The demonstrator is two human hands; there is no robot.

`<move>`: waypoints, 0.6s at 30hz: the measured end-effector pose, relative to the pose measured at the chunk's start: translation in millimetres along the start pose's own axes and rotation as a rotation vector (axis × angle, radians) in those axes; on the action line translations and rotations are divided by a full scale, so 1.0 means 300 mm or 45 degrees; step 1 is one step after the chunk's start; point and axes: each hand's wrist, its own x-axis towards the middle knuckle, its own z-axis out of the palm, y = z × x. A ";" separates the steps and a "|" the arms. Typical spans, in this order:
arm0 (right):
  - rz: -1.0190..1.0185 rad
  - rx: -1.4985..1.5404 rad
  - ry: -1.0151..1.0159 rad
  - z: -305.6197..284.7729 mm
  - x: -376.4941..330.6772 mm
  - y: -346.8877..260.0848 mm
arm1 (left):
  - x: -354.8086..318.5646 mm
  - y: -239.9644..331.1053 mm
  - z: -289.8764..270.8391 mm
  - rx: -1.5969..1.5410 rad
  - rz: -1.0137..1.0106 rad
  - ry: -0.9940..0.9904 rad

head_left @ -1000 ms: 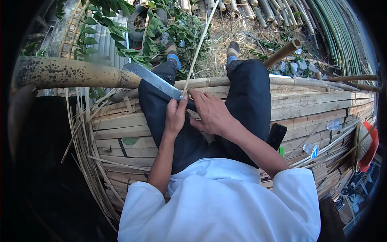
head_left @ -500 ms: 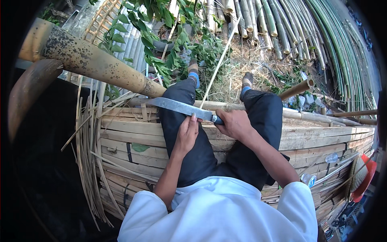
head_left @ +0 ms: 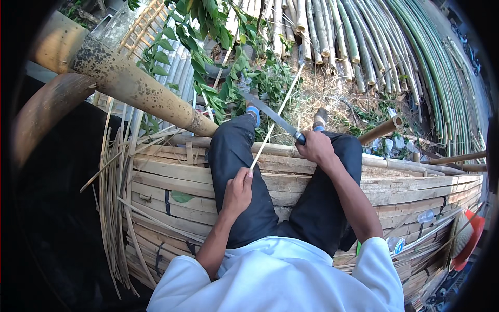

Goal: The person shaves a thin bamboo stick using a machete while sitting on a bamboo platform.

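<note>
My left hand is closed around the near end of a thin, pale bamboo strip, above my left thigh. From there the strip slants away, up and to the right, over the ground beyond my knees. In my right hand, over my right knee, is the dark handle of a long-bladed knife. Its grey blade points forward and left, crossing the strip well ahead of my left hand. Whether the blade touches the strip I cannot tell.
I sit on stacked split bamboo slats. A thick spotted bamboo pole slopes down at the left, beside a bundle of thin strips. Bamboo poles lie ahead, near leafy branches. Plastic bottles and a straw hat are at the right.
The knife has moved forward along the strip, away from my left hand, and its blade now points more forward. My left hand has come back slightly toward me with the strip.
</note>
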 end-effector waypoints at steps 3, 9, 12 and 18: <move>-0.448 -0.072 -0.236 0.053 -0.072 -0.027 | -0.033 -0.008 -0.023 0.136 0.016 0.030; -0.062 0.043 -0.202 0.033 0.014 0.016 | -0.076 -0.025 -0.071 0.525 0.080 0.096; -0.384 -0.057 -0.285 0.078 -0.045 -0.019 | -0.128 -0.062 -0.075 0.654 0.083 0.092; -0.241 -0.023 -0.333 0.123 -0.023 -0.027 | -0.203 -0.062 -0.108 0.791 -0.076 0.024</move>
